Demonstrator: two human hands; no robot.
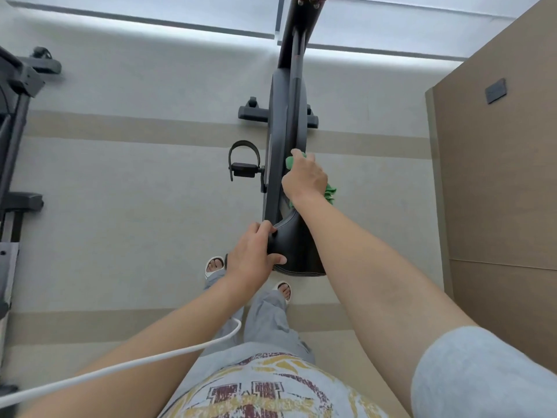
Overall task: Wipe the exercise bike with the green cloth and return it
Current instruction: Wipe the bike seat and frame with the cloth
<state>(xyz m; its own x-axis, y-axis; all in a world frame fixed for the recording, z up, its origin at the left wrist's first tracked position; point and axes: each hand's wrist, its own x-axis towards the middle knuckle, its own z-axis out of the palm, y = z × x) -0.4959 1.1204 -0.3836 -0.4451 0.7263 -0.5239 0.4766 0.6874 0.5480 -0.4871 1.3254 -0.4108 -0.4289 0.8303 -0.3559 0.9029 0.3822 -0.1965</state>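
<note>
A black exercise bike (283, 122) stands in front of me, seen from above, with its frame running away from me. Its black saddle (297, 245) is closest to me. My left hand (253, 257) grips the saddle's left edge, fingers curled over it. My right hand (306, 176) holds a bunched green cloth (330, 193) and presses it against the frame just beyond the saddle. Most of the cloth is hidden under the hand; green shows at the fingertips and beside the wrist.
The bike's left pedal with strap (244, 161) sticks out to the left. Another black machine (15, 140) stands at the far left. A brown wooden cabinet (497, 161) fills the right side. A white cable (120, 366) crosses my left forearm. My sandalled feet (281, 289) stand behind the saddle.
</note>
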